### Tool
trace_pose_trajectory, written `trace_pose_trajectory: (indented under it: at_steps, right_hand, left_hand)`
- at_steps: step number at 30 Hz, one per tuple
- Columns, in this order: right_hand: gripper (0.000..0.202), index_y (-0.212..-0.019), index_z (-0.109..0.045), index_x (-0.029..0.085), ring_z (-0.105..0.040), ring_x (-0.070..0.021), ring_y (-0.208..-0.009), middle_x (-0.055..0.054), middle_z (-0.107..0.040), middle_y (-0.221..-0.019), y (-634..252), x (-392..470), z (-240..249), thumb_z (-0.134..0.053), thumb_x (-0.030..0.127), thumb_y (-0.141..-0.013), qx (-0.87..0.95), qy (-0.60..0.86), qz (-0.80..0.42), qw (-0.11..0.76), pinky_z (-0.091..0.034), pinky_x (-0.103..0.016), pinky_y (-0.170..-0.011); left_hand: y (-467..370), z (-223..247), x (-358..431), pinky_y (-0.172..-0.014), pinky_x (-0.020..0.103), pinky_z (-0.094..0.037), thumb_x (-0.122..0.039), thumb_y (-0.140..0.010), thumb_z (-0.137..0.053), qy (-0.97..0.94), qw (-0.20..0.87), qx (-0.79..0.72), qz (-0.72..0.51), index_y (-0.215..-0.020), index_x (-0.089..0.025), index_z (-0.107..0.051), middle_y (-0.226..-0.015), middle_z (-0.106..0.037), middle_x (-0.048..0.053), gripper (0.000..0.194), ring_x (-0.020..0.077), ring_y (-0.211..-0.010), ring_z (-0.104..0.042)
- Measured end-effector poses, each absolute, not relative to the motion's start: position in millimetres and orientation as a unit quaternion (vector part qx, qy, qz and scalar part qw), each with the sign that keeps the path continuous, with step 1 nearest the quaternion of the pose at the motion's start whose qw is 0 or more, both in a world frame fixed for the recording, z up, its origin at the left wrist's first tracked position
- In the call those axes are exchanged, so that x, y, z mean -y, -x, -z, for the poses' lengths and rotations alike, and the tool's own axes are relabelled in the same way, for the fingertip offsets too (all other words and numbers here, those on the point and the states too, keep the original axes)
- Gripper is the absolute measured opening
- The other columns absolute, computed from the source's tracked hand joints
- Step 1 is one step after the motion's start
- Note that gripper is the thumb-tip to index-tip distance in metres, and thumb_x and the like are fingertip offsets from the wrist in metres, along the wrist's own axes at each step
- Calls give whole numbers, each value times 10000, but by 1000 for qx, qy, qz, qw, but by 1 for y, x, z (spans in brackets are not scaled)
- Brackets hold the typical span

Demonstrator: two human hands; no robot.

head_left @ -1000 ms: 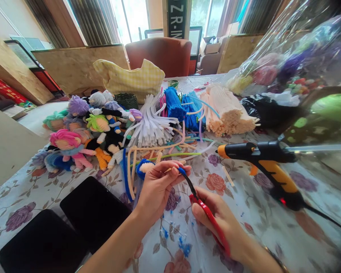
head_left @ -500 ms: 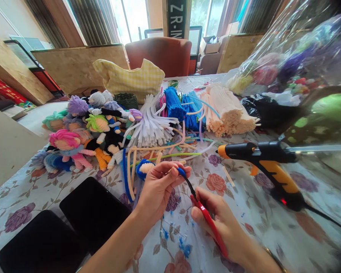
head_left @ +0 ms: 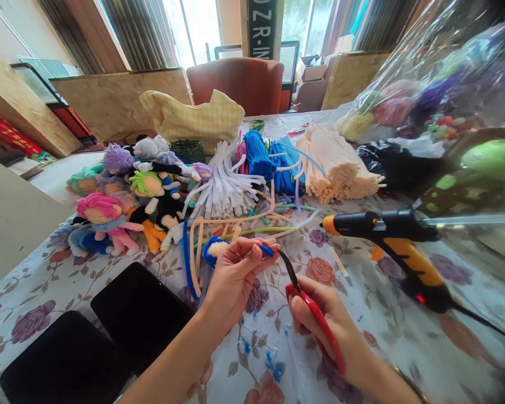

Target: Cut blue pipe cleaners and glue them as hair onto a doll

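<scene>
Pinched in the left grip [head_left: 235,268] above the counter [head_left: 299,350], the blue piece [head_left: 266,251] looks light, soft and bendable, best held by the end away from the scissors [head_left: 292,275], whose red handles the right grip [head_left: 329,310] clasps.

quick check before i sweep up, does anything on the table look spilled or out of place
Blue fluff lies scattered on the flowered tablecloth, left of the red scissors, like trimming litter. A peach strip also lies alone near the glue gun.
</scene>
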State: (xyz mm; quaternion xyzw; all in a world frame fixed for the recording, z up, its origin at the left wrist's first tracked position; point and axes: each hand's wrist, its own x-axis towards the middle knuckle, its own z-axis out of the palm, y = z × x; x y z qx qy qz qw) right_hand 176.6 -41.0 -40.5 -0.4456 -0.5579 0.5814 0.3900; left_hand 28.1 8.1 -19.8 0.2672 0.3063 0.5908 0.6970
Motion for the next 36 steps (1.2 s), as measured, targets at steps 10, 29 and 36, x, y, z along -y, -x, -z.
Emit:
trace_pose_trajectory:
  at_steps: [10, 29, 36]
  right_hand:
    - [528, -675, -369, 223, -321, -110, -543, 59, -348, -595, -177, 43, 37, -526, 708, -810, 528, 433, -622, 384, -266, -263, -511]
    - [534, -665, -371, 220, -316, -105, -541, 63, -323, -597, -176, 42, 39, -542, 708, -797, 537, 429, -622, 374, -248, -260, -502]
    - [517, -670, -393, 214, -328, -108, -552, 57, -328, -614, -177, 42, 42, -551, 687, -802, 552, 433, -607, 372, -247, -264, -506]
  left_hand:
    - [-28, 19, -7, -800, 284, -603, -217, -616, -858, -280, 690, -302, -595, -624, -168, -699, -763, -737, -11, 167, 167, -796, -734]
    - [-27, 17, -8, -645, 139, -586, -144, -672, -814, -295, 675, -291, -611, -592, -166, -677, -747, -724, -33, 160, 109, -744, -728]
    - [-25, 15, -5, -645, 154, -583, -128, -696, -792, -348, 607, -306, -646, -628, -174, -680, -745, -696, -39, 139, 129, -746, -737]
